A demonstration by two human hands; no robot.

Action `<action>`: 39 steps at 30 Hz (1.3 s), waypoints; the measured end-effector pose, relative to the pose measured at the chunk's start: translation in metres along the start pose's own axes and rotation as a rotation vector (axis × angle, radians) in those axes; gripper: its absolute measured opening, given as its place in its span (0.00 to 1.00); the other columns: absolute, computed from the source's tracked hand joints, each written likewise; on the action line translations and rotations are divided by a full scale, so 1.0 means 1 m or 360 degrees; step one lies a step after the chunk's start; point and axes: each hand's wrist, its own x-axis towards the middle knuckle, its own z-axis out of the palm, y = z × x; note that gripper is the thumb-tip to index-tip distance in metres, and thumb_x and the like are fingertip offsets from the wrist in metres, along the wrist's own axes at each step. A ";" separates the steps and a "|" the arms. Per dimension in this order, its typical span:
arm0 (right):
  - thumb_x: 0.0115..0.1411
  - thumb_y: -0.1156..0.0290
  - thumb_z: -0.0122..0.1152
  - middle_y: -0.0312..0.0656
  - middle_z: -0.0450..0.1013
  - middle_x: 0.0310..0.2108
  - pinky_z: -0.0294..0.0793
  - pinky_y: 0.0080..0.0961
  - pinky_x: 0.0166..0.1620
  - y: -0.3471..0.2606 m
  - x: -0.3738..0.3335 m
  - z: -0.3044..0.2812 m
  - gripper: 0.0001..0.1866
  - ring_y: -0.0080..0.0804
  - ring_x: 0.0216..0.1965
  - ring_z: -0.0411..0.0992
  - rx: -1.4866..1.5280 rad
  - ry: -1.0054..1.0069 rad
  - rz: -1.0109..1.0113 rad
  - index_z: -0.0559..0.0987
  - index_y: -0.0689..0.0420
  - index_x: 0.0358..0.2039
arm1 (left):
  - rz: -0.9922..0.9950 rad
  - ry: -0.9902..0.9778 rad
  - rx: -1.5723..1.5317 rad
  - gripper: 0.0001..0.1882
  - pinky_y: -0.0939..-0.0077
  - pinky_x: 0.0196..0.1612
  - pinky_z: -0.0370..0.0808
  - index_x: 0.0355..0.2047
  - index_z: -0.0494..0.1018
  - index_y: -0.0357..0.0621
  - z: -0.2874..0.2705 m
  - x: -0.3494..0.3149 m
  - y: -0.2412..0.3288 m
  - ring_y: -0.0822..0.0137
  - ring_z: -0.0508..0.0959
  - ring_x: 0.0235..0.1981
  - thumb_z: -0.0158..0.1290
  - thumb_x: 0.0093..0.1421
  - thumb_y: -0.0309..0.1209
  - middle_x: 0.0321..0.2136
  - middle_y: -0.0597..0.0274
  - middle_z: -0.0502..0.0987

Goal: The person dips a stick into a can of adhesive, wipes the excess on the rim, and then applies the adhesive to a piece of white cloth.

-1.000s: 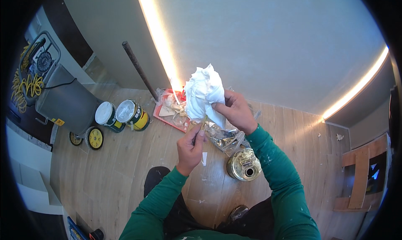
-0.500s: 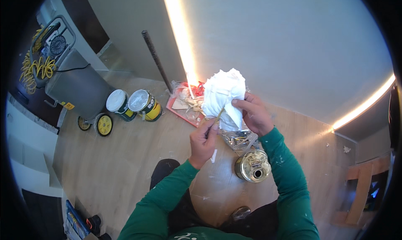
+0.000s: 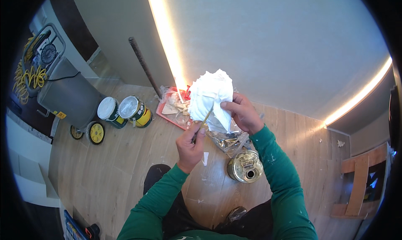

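Note:
In front of me a crumpled white cloth (image 3: 210, 91) hangs bunched up, and my right hand (image 3: 246, 114) pinches its right side between thumb and fingers. My left hand (image 3: 189, 148), lower and to the left, is closed on a thin yellowish stick-like tool (image 3: 207, 116). The tool's upper end touches the cloth or lies just in front of it; its exact kind is unclear. Below the hands stands a metal can (image 3: 242, 166) with a round dark opening in its top. Behind it lies a crumpled clear plastic bag (image 3: 230, 144), partly covered by the cloth and my right arm.
A red dustpan (image 3: 167, 119) full of scraps lies by the wall, its dark handle (image 3: 144, 64) upright. Two buckets (image 3: 130, 108) stand left of it, beside a grey wheeled bin (image 3: 69, 91) carrying a yellow coiled hose (image 3: 33, 78). A wooden frame (image 3: 359, 185) sits at right.
The whole view has shifted slightly, so hands, cloth and surroundings appear further left. Both hands keep their hold, and the tool stays against or near the cloth.

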 end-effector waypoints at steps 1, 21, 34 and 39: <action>0.61 0.71 0.64 0.41 0.79 0.44 0.76 0.27 0.51 0.000 0.000 0.005 0.17 0.26 0.45 0.77 -0.0091 0.0033 -0.0058 0.79 0.66 0.49 | 0.0005 0.0002 0.0038 0.12 0.80 0.28 0.71 0.50 0.78 0.33 -0.001 0.000 0.001 0.80 0.73 0.25 0.56 0.66 0.23 0.26 0.66 0.78; 0.59 0.74 0.60 0.35 0.78 0.34 0.73 0.20 0.39 0.001 0.000 0.007 0.11 0.18 0.35 0.73 -0.0607 0.0198 -0.0214 0.81 0.65 0.40 | 0.0310 -0.0010 0.0259 0.16 0.79 0.23 0.66 0.50 0.78 0.36 -0.006 0.008 0.008 0.77 0.69 0.20 0.57 0.61 0.17 0.29 0.59 0.77; 0.60 0.73 0.63 0.38 0.79 0.37 0.75 0.22 0.43 0.002 0.001 -0.003 0.15 0.21 0.37 0.75 -0.0556 0.0083 -0.0149 0.81 0.66 0.46 | 0.0073 -0.0031 0.0084 0.12 0.76 0.26 0.72 0.47 0.79 0.36 0.003 0.004 -0.005 0.71 0.75 0.22 0.57 0.63 0.21 0.28 0.56 0.79; 0.59 0.73 0.62 0.38 0.80 0.36 0.75 0.23 0.42 -0.001 -0.001 0.004 0.15 0.21 0.37 0.75 -0.0798 0.0139 -0.0262 0.81 0.66 0.45 | 0.0150 -0.0018 0.0219 0.13 0.74 0.25 0.71 0.47 0.79 0.36 0.001 0.005 0.002 0.68 0.75 0.22 0.57 0.63 0.20 0.28 0.55 0.79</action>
